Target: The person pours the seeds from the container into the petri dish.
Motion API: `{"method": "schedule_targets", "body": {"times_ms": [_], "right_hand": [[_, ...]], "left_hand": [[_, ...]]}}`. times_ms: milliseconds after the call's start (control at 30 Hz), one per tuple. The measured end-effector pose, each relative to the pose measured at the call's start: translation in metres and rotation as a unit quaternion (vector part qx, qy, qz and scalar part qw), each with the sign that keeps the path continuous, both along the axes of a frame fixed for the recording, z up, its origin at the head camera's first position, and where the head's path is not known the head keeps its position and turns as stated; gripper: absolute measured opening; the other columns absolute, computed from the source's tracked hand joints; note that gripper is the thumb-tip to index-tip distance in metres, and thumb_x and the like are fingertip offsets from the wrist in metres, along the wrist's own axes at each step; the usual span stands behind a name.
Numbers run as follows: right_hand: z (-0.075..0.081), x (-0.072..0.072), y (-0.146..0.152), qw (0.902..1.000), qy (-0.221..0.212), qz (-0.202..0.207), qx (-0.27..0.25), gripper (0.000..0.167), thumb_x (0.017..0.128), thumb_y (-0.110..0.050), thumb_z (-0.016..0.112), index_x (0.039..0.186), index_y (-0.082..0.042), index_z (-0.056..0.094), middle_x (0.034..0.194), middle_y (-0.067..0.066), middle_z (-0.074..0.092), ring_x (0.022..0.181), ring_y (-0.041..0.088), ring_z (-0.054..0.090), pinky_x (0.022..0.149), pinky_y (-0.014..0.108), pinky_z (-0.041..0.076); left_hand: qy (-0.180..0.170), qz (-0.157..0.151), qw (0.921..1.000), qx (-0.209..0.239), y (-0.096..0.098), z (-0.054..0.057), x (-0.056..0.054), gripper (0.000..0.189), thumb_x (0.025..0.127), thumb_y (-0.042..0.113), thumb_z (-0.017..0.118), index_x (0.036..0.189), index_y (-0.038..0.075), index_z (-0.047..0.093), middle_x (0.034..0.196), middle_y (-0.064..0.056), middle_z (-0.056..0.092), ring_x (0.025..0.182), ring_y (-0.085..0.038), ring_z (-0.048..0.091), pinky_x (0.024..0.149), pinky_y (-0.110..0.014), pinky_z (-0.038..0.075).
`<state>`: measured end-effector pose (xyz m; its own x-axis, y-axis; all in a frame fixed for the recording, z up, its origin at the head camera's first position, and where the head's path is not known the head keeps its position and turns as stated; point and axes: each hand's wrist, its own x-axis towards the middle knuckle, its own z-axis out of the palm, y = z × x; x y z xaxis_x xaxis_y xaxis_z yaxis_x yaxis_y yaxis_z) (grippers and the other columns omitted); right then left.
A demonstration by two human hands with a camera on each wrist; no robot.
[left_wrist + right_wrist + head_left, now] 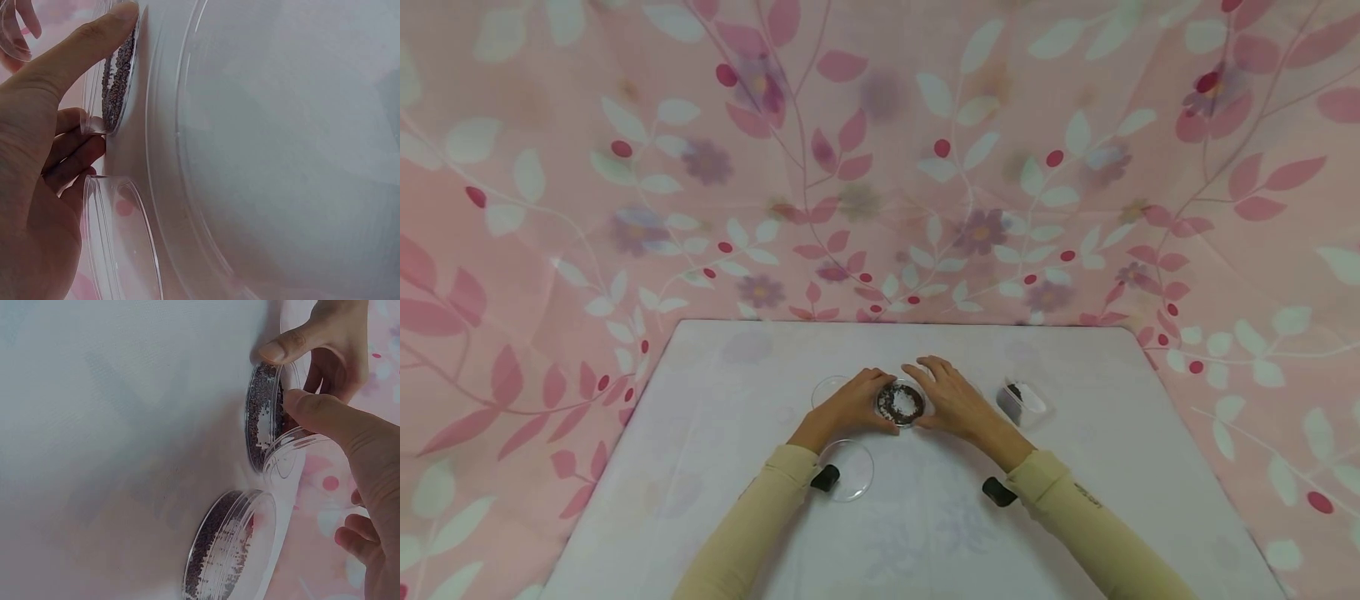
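A clear round dish (901, 403) with dark and white granules sits on the table between both hands. The left hand (853, 400) grips it from the left. Its thumb (103, 34) lies along the rim and its other fingers are bent behind the dish. At the right side the right hand (951, 400) appears to hold a tilted clear lid (294, 447) between thumb and fingers. Its thumb tip (300, 403) is close to the dish's rim. How its index finger meets the lid is hidden in the right wrist view.
To the right stands another clear container (1022, 402) with dark and white granules. A clear round lid (850, 498) lies by the left wrist. Another clear dish (119, 244) is partly behind the left hand. A patterned pink cloth (880, 167) hangs behind the table.
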<state>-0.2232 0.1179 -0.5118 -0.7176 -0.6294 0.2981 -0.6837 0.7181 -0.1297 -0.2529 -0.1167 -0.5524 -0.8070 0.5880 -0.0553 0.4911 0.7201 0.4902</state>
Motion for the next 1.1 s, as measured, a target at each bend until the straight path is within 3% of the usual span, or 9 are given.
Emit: {"method": "schedule_targets", "body": {"times_ms": [267, 533, 833, 1100], "right_hand": [[-0.002, -0.001, -0.008, 0.9998, -0.019, 0.004, 0.003, 0.101, 0.067, -0.043, 0.089, 0.150, -0.019, 0.036, 0.146, 0.017, 0.047, 0.134, 0.035, 0.048, 0.105, 0.053, 0.046], [-0.006, -0.004, -0.016, 0.9992, -0.020, 0.033, -0.009, 0.102, 0.068, -0.042, 0.089, 0.151, -0.015, 0.035, 0.147, 0.013, 0.046, 0.133, 0.032, 0.048, 0.105, 0.053, 0.045], [-0.008, -0.008, -0.024, 0.9992, -0.014, 0.036, 0.013, 0.107, 0.068, -0.053, 0.085, 0.153, -0.017, 0.030, 0.143, 0.010, 0.051, 0.130, 0.028, 0.052, 0.103, 0.051, 0.048], [-0.008, -0.012, -0.030, 0.9981, -0.029, 0.033, 0.042, 0.093, 0.071, -0.059, 0.080, 0.144, -0.015, 0.042, 0.146, 0.008, 0.050, 0.127, 0.030, 0.053, 0.099, 0.052, 0.050]], "left_hand": [[0.000, -0.006, 1.0000, 0.001, -0.001, 0.001, 0.001, 0.097, 0.068, 0.059, 0.082, 0.146, 0.015, 0.045, 0.140, -0.001, 0.050, 0.130, -0.017, 0.046, 0.113, -0.038, 0.040], [0.001, -0.007, 1.0000, 0.000, -0.003, 0.001, 0.003, 0.099, 0.069, 0.060, 0.081, 0.148, 0.015, 0.043, 0.145, -0.003, 0.047, 0.134, -0.018, 0.044, 0.115, -0.039, 0.038], [0.003, -0.007, 1.0000, -0.002, -0.007, 0.000, 0.003, 0.104, 0.068, 0.064, 0.079, 0.152, 0.021, 0.036, 0.150, 0.001, 0.044, 0.137, -0.017, 0.041, 0.116, -0.040, 0.037], [-0.006, 0.004, 1.0000, -0.001, -0.012, 0.002, 0.002, 0.103, 0.067, 0.067, 0.077, 0.153, 0.028, 0.034, 0.144, 0.003, 0.047, 0.134, -0.014, 0.042, 0.114, -0.038, 0.039]]}}
